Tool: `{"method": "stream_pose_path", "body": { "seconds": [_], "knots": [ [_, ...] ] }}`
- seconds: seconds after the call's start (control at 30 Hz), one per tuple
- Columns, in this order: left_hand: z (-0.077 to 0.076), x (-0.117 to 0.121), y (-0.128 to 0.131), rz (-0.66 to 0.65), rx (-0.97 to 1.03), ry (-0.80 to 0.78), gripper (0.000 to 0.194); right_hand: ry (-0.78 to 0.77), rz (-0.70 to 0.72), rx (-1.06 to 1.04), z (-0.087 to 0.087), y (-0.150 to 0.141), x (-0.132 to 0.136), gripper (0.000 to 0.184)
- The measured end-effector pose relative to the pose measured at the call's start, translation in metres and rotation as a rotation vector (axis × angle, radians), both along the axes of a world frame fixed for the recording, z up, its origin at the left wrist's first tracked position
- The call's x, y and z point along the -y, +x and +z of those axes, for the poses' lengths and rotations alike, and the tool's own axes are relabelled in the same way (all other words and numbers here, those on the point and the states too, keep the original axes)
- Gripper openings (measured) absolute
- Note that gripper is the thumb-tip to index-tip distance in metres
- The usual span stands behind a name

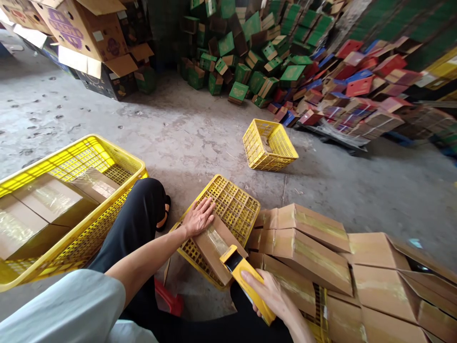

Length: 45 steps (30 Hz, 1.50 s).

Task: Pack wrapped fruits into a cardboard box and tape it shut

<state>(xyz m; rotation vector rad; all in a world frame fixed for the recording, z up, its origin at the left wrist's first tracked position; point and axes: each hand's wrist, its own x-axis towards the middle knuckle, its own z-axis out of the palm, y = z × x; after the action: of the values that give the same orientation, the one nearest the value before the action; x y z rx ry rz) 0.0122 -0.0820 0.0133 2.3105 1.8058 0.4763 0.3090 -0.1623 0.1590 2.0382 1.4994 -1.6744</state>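
Single head view: looks forward and down, close over lap, floor point(200, 138) stretching far ahead.

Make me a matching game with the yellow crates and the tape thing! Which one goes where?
Things:
1. tape dispenser
2. big yellow crate
3. small yellow crate
4. upturned yellow crate

Places or states:
A. tilted, alone on the concrete floor
B. under the box pressed by the left hand
C. gripped in the right hand
D. holding taped brown boxes, on the left

Pairs: 1-C, 2-D, 3-A, 4-B
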Motion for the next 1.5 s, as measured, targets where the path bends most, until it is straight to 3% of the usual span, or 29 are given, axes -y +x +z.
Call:
{"method": "stream_pose_path", "body": {
  "seconds": [0.3, 0.6, 0.83, 1.5],
  "knots": [
    [-0.002, 0.000, 0.000, 0.001, 0.037, 0.017, 0.056, 0.004, -0.029, -0.002, 0.009, -0.004, 0.003, 0.049],
    [0.005, 0.001, -0.003, -0.016, 0.040, 0.012, 0.053, 0.030, 0.008, -0.008, 0.012, -0.003, 0.003, 0.054],
    [0.003, 0.011, -0.021, -0.396, 0.107, 0.093, 0.055, 0.055, 0.006, 0.048, 0.016, -0.010, 0.006, 0.051],
    [0.007, 0.007, -0.021, -0.378, 0.141, 0.075, 0.048, 0.017, 0.004, 0.023, 0.015, -0.008, 0.009, 0.053]
  ]
}}
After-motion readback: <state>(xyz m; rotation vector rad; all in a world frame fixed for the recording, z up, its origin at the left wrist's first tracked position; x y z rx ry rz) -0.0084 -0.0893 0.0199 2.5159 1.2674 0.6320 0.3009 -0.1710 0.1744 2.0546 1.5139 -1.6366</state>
